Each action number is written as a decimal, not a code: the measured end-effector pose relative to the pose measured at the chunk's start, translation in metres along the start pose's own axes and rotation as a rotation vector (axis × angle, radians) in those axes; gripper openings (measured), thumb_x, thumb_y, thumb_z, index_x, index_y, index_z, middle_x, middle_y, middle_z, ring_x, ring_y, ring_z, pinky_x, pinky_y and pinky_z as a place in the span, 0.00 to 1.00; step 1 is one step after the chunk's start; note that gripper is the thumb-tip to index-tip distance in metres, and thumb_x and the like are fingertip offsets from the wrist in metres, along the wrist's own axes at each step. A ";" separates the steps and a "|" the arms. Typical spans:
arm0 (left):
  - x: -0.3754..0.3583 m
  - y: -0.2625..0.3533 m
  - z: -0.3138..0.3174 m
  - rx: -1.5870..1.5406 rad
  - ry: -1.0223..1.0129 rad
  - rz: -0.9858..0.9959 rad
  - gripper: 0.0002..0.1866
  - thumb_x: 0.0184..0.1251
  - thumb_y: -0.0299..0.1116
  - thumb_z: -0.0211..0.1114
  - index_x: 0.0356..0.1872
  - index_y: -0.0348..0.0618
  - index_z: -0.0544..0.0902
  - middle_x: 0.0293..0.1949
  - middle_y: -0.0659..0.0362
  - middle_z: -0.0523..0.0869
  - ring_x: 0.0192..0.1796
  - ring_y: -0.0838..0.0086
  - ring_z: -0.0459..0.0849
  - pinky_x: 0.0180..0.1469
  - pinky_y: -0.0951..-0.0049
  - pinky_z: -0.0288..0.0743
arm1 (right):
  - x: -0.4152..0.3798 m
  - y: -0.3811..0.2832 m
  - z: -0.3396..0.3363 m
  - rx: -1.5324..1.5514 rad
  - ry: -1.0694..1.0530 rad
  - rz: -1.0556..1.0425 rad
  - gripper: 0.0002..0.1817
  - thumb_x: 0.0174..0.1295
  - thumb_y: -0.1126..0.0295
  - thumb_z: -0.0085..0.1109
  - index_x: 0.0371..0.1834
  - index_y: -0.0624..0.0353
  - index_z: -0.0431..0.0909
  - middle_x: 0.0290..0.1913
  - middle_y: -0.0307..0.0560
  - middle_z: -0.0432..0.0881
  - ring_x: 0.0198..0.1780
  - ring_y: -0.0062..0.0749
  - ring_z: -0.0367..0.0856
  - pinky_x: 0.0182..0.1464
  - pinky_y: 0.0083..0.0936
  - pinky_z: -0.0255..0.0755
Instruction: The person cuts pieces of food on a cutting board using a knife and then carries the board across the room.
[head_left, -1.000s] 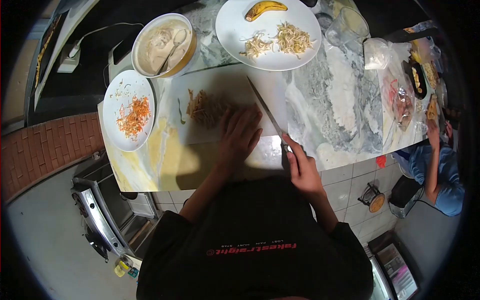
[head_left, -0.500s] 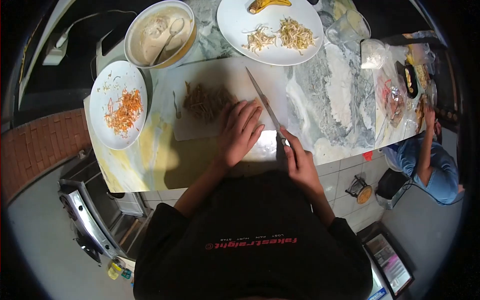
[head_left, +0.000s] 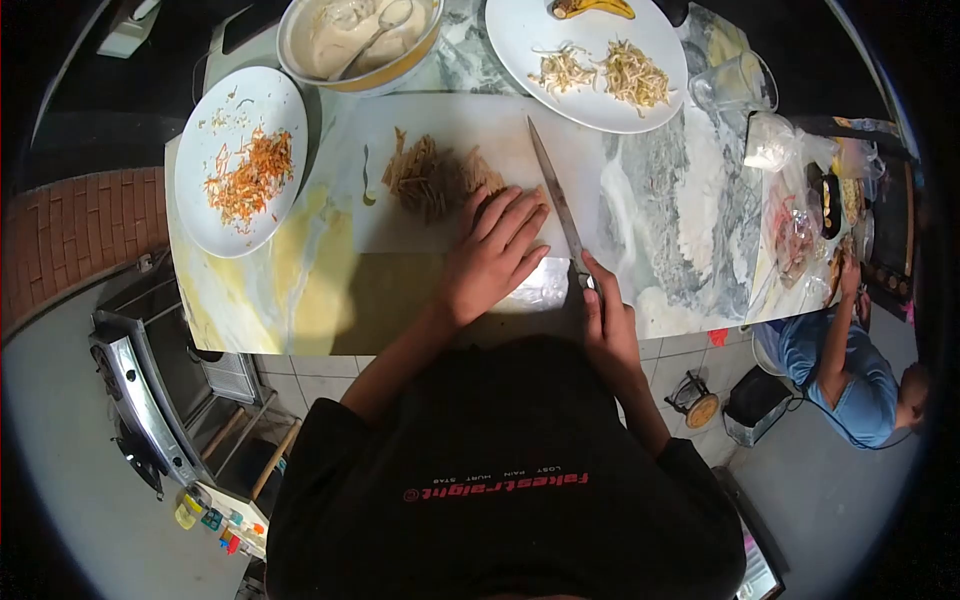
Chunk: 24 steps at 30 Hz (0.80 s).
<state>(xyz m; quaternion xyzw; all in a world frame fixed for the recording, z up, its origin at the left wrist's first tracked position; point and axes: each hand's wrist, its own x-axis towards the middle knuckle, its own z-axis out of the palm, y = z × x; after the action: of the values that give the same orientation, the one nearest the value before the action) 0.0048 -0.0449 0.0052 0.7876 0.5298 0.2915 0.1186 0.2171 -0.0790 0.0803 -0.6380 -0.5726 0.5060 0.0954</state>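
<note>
Head view, knife (head_left: 553, 184) and strips (head_left: 424, 182) partly hidden

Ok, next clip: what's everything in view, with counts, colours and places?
Table: one, grey, white and yellow, centre
Board: one, white, on table
Strips: many, brown, on board
Knife: one, grey blade, board's right side
Plates: two, white, left and top
Shreds: many, orange, left plate
Sprouts: two piles, pale, top plate
Banana: one, yellow, top plate
Bowl: one, yellowish, top left
Spoon: one, silver, in bowl
Jug: one, clear, top right
Bags: several, clear, right
Stove: one, silver, lower left
Stool: one, brown seat, floor
Co-worker: one, blue shirt, right
Edge clutter: unclear
Left hand: over strips
Right hand: on knife handle
</note>
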 end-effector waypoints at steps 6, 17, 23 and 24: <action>0.002 0.001 -0.002 -0.004 -0.008 0.004 0.24 0.70 0.42 0.72 0.63 0.43 0.83 0.67 0.57 0.81 0.74 0.61 0.73 0.79 0.48 0.60 | 0.000 0.009 0.004 -0.011 0.074 -0.157 0.23 0.83 0.71 0.44 0.79 0.51 0.67 0.66 0.62 0.82 0.64 0.68 0.80 0.60 0.46 0.78; 0.001 0.002 -0.001 -0.020 0.025 0.004 0.27 0.66 0.38 0.75 0.65 0.46 0.83 0.68 0.59 0.81 0.73 0.62 0.75 0.78 0.50 0.63 | -0.003 0.010 0.003 0.046 0.075 -0.183 0.24 0.82 0.73 0.46 0.79 0.52 0.67 0.65 0.65 0.82 0.63 0.68 0.81 0.60 0.42 0.78; 0.001 0.001 -0.002 -0.031 0.033 0.010 0.28 0.64 0.38 0.77 0.66 0.46 0.82 0.69 0.59 0.81 0.73 0.62 0.75 0.78 0.50 0.63 | 0.000 0.010 0.004 0.016 0.095 -0.250 0.25 0.81 0.75 0.46 0.79 0.52 0.67 0.64 0.65 0.82 0.63 0.68 0.80 0.60 0.43 0.78; 0.001 0.001 -0.002 -0.038 0.035 0.008 0.29 0.64 0.39 0.77 0.66 0.46 0.82 0.69 0.59 0.81 0.73 0.62 0.75 0.78 0.50 0.63 | 0.002 0.010 0.005 0.001 0.109 -0.280 0.25 0.81 0.75 0.46 0.79 0.51 0.67 0.62 0.66 0.83 0.62 0.68 0.81 0.59 0.43 0.79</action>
<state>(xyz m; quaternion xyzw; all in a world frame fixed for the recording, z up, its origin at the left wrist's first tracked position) 0.0042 -0.0447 0.0079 0.7822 0.5229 0.3155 0.1231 0.2197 -0.0829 0.0700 -0.5783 -0.6496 0.4528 0.1963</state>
